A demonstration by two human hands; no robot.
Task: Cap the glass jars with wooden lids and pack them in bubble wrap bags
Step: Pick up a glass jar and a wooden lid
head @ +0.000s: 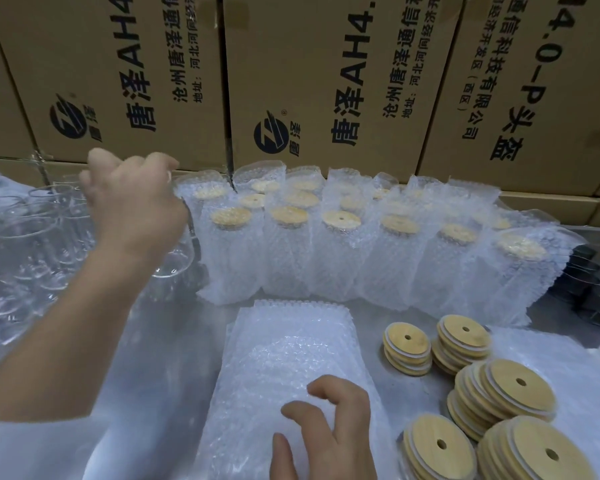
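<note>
My left hand [132,206] grips an uncapped glass jar [174,261] by its rim and holds it above the table, beside a cluster of bare glass jars [25,237] at the left. My right hand [326,434] rests with loosely bent fingers on a stack of flat bubble wrap bags [284,344] at front centre. Stacks of round wooden lids [499,396], each with a small hole, lie at the front right. Several capped jars in bubble wrap bags [343,251] stand in rows across the back.
Tall printed cardboard boxes [326,81] form a wall right behind the table. Dark metal pieces [589,285] sit at the right edge. The table top [174,348] is shiny metal, with bare surface between the glass jars and the bag stack.
</note>
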